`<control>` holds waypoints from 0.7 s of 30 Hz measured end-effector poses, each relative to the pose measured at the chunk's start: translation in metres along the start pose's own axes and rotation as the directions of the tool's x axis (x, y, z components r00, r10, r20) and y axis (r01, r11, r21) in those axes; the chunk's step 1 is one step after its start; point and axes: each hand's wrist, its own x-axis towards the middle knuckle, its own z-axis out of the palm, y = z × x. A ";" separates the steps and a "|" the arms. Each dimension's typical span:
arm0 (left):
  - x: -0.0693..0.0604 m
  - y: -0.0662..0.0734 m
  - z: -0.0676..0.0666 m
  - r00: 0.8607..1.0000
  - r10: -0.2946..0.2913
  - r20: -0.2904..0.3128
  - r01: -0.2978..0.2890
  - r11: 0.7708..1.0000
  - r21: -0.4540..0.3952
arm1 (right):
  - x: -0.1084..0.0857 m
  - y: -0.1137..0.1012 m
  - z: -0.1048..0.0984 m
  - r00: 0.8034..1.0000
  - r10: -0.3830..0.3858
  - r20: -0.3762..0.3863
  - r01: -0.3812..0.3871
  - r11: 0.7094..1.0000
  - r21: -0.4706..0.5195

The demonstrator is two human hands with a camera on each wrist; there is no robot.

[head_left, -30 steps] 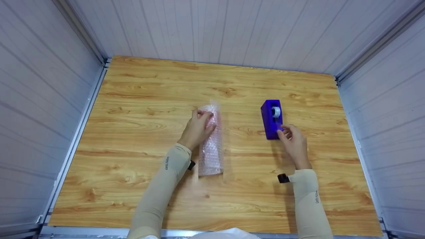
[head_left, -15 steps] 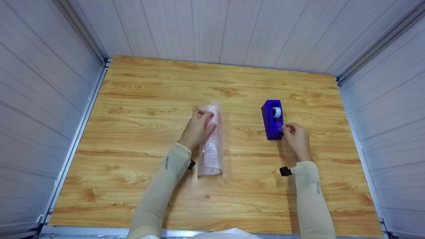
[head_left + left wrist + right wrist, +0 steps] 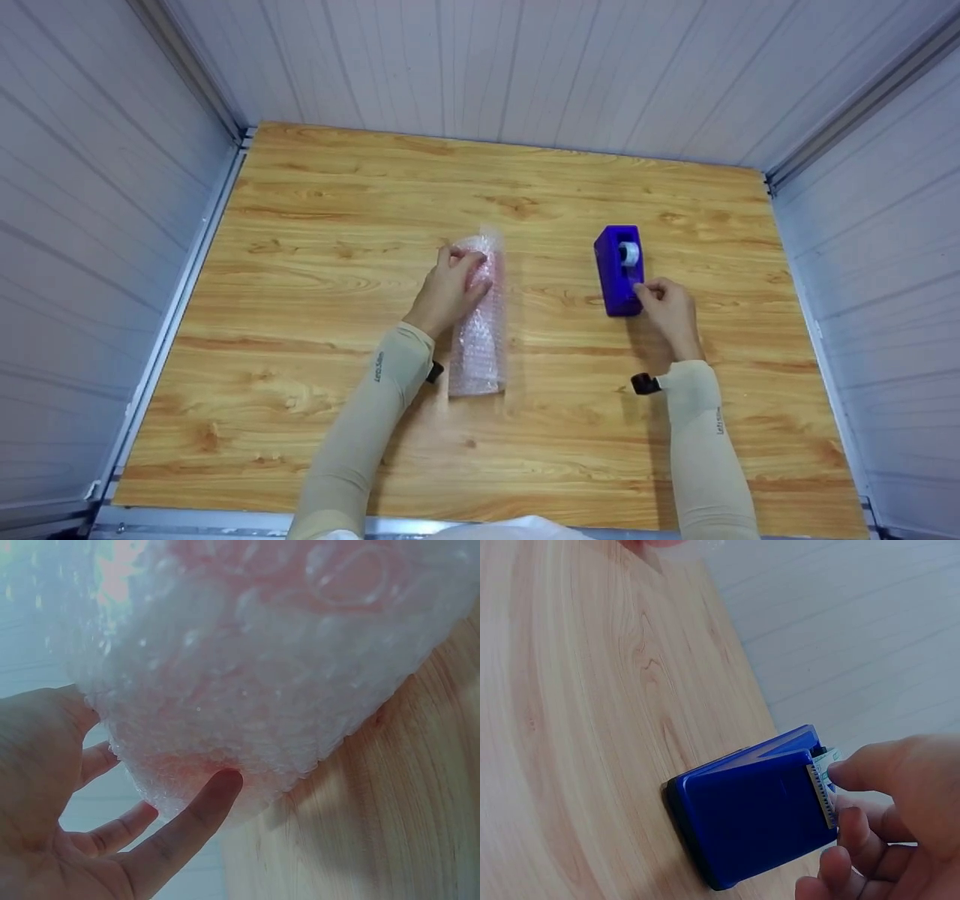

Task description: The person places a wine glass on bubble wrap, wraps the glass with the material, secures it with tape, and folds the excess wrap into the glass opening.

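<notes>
A long bundle in clear bubble wrap (image 3: pixel 480 345), pinkish inside, lies on the wooden table; what it encloses is blurred by the wrap. Over its upper part, my left hand (image 3: pixel 448 291) grips it with bent fingers. The left wrist view has one fingertip pressing into the bubble wrap (image 3: pixel 262 690), other fingers partly behind it. To the right stands a blue tape dispenser (image 3: pixel 616 281) with a white tape roll (image 3: pixel 629 254). Beside its toothed cutter (image 3: pixel 821 795), my right hand (image 3: pixel 670 311) pinches the tape end (image 3: pixel 826 759) between thumb and index finger.
The wooden table (image 3: pixel 337 187) is bordered by pale panel walls (image 3: pixel 480 67) at the back and both sides. A metal rail (image 3: pixel 187 520) runs along its front edge.
My right hand has moved from the dispenser's front, first slightly right and forward, then back left against the cutter. The left hand and the bundle stay in place.
</notes>
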 end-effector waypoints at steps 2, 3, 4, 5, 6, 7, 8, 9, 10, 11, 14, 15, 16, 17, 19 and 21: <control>0.000 0.000 0.000 1.000 -0.004 0.003 0.004 1.000 0.004 | 0.001 -0.001 0.000 1.000 -0.002 -0.004 0.002 1.000 0.001; 0.000 0.000 0.000 1.000 -0.007 0.006 0.007 1.000 0.005 | 0.001 -0.001 0.000 1.000 -0.004 -0.005 0.004 1.000 0.002; 0.000 0.000 0.000 1.000 -0.010 0.009 0.010 1.000 0.010 | 0.002 -0.002 0.000 1.000 -0.004 -0.008 0.004 1.000 0.001; 0.000 0.001 0.000 1.000 -0.015 0.014 0.015 1.000 0.014 | 0.002 -0.002 0.000 1.000 -0.005 -0.009 0.005 1.000 0.000; 0.000 0.001 -0.001 1.000 -0.020 0.018 0.020 1.000 0.019 | 0.002 -0.003 0.000 1.000 -0.005 -0.009 0.005 1.000 -0.001; 0.001 0.001 -0.001 0.999 -0.024 0.022 0.023 1.000 0.018 | 0.002 -0.003 0.000 1.000 -0.004 -0.007 0.004 1.000 -0.002; 0.001 0.001 -0.001 0.999 -0.029 0.026 0.028 0.999 0.016 | 0.002 -0.004 -0.001 1.000 -0.002 -0.003 0.002 1.000 0.005; 0.001 0.002 -0.001 0.999 -0.032 0.028 0.032 0.999 0.011 | 0.002 -0.005 -0.002 1.000 0.000 -0.001 0.000 1.000 0.014; 0.001 0.002 -0.001 0.999 -0.037 0.029 0.037 0.999 0.008 | 0.002 -0.006 -0.003 1.000 0.002 -0.001 -0.002 1.000 0.020; 0.001 0.002 -0.001 0.999 -0.041 0.029 0.041 0.999 0.003 | 0.002 -0.007 -0.004 1.000 0.002 -0.003 -0.002 1.000 0.026; 0.001 0.001 0.000 0.999 -0.046 0.027 0.046 0.999 -0.006 | 0.002 -0.010 -0.006 1.000 0.004 -0.005 -0.004 0.999 0.045; 0.001 0.001 0.000 0.999 -0.047 0.026 0.048 0.999 -0.010 | 0.002 -0.011 -0.007 1.000 0.006 -0.012 -0.005 0.999 0.047; 0.001 0.001 0.000 0.999 -0.049 0.024 0.049 0.999 -0.010 | 0.001 -0.011 -0.007 1.000 0.005 -0.014 -0.004 0.999 0.045; 0.001 0.001 0.000 0.999 -0.048 0.024 0.049 0.999 -0.009 | 0.001 -0.011 -0.007 1.000 0.004 -0.016 -0.004 0.999 0.048; 0.001 0.001 0.000 0.999 -0.048 0.022 0.048 0.999 -0.013 | 0.001 -0.012 -0.007 1.000 0.004 -0.019 -0.003 0.998 0.057; 0.001 0.000 0.000 0.999 -0.047 0.019 0.047 0.999 -0.017 | 0.001 -0.011 -0.007 1.000 0.003 -0.025 -0.001 0.998 0.063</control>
